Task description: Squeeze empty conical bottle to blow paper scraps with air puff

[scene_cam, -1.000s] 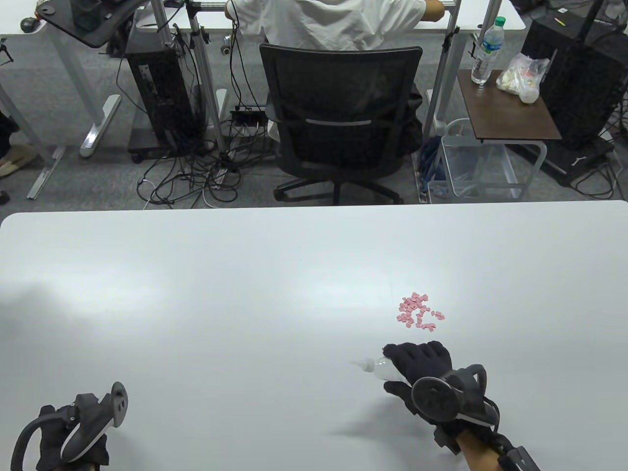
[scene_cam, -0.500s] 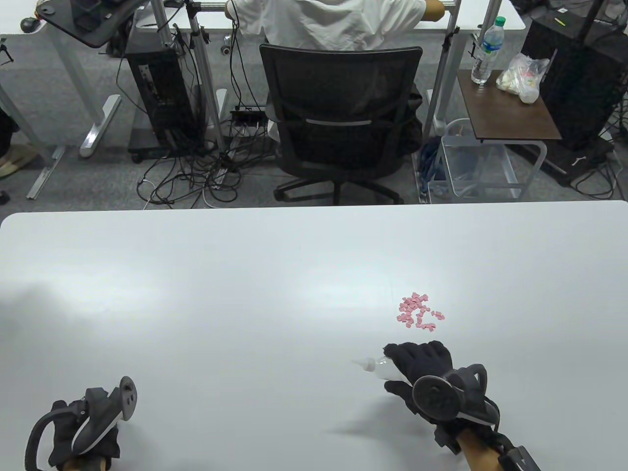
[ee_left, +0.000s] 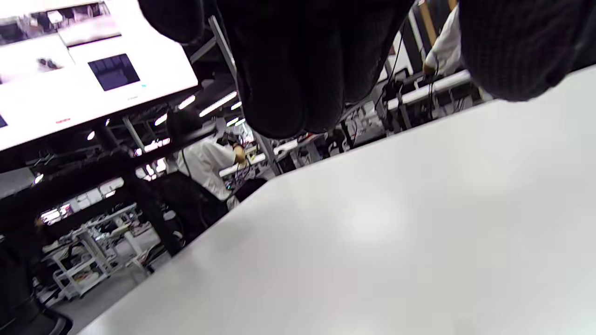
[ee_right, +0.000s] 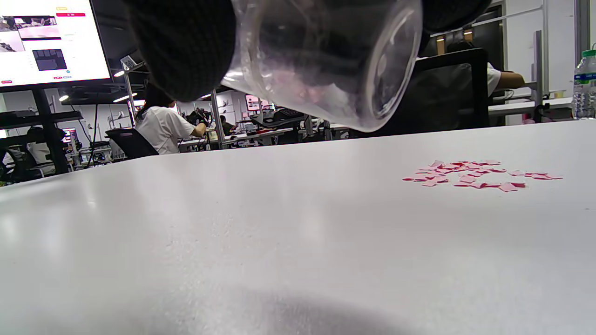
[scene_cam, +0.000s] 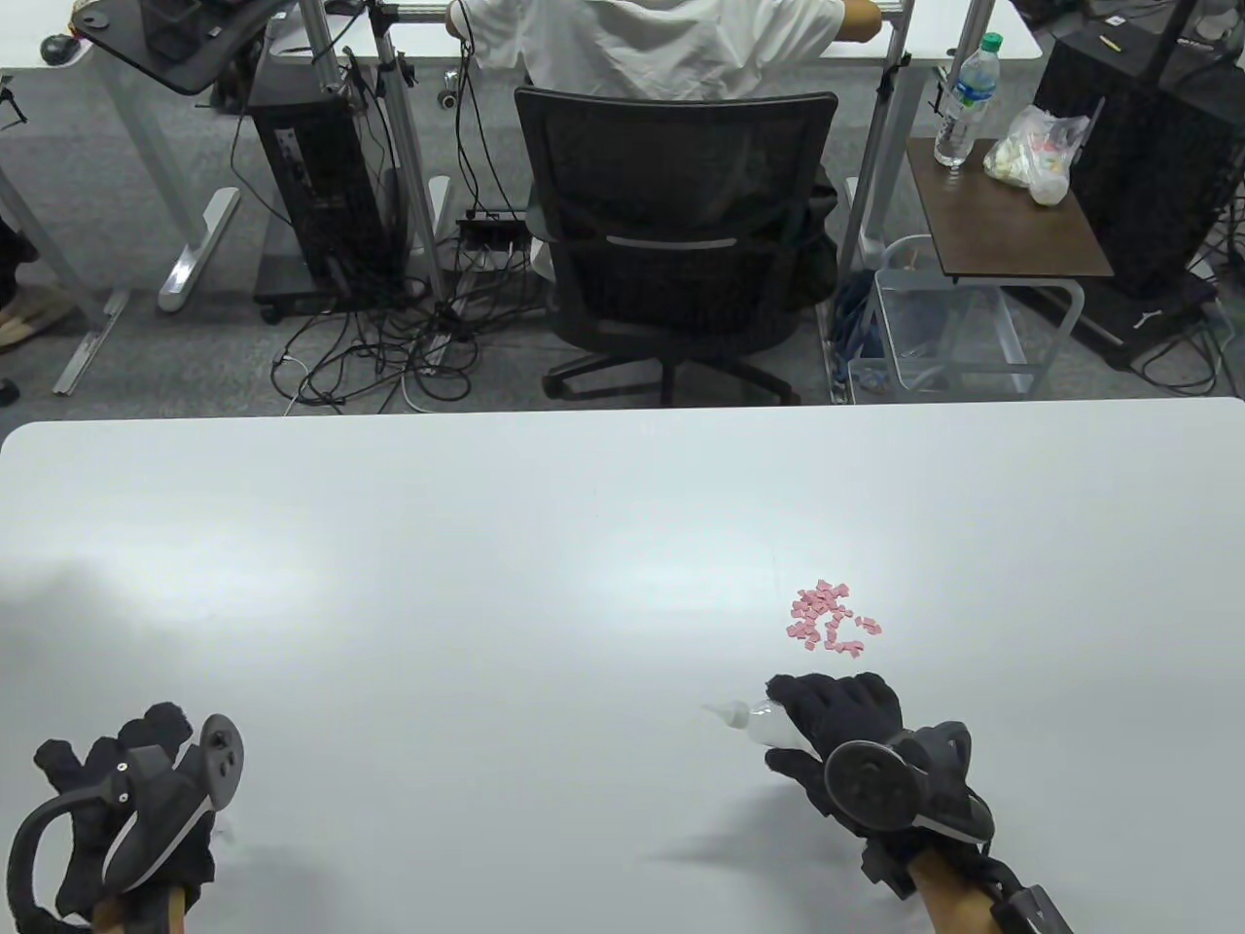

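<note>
My right hand [scene_cam: 836, 725] grips a clear, empty conical bottle [scene_cam: 757, 722] and holds it a little above the white table [scene_cam: 486, 584]. Its nozzle points left, away from the scraps. In the right wrist view the bottle's round base [ee_right: 335, 60] fills the top of the frame between my gloved fingers [ee_right: 186, 51]. A small heap of pink paper scraps [scene_cam: 832, 618] lies just beyond my right hand; it also shows in the right wrist view [ee_right: 475, 174]. My left hand [scene_cam: 107, 788] is at the table's near left corner, fingers spread, holding nothing.
Beyond the table's far edge stand a black office chair [scene_cam: 671, 243] with a seated person, desks, cables and a side table [scene_cam: 1002, 209] with a water bottle [scene_cam: 963, 102].
My left hand has moved forward and left and opened its fingers. My right hand with the bottle has shifted very slightly to the right. The scraps have not moved.
</note>
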The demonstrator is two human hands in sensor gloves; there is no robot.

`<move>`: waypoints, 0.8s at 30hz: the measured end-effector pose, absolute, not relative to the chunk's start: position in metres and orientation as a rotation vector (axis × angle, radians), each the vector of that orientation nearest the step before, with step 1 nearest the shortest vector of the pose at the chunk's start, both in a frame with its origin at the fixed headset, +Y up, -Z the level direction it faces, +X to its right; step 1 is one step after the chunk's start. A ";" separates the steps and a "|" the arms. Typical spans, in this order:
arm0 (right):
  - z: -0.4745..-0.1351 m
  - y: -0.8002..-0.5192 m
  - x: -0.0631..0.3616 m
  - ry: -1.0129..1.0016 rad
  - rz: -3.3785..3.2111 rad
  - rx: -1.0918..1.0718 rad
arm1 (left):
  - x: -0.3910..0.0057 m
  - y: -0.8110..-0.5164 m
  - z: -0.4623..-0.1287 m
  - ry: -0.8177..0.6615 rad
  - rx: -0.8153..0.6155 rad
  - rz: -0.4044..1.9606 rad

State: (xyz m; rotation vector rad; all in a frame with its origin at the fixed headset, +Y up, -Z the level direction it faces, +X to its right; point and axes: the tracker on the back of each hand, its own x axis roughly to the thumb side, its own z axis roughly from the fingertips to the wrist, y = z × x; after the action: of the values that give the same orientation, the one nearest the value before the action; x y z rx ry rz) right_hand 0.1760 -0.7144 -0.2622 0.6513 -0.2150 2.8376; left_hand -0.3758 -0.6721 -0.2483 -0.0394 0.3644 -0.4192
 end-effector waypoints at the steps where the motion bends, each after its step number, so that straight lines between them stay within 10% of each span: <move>1: -0.263 -0.714 0.176 -0.214 2.835 0.647 | -0.368 -0.665 -0.250 0.347 -0.012 -0.423; 15: -0.268 -0.704 0.195 -0.224 2.954 0.457 | -0.184 -0.677 -0.275 -0.028 0.185 -0.157; 24: -0.280 -0.693 0.255 -0.336 3.105 -0.093 | -0.176 -0.713 -0.276 -0.099 0.148 -0.094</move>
State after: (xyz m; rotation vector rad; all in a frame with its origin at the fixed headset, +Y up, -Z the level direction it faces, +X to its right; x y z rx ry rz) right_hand 0.2545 -0.6927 -0.2803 -0.0929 -0.3360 3.1054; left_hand -0.1759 -0.7133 -0.2760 0.1481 -0.0994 -0.0940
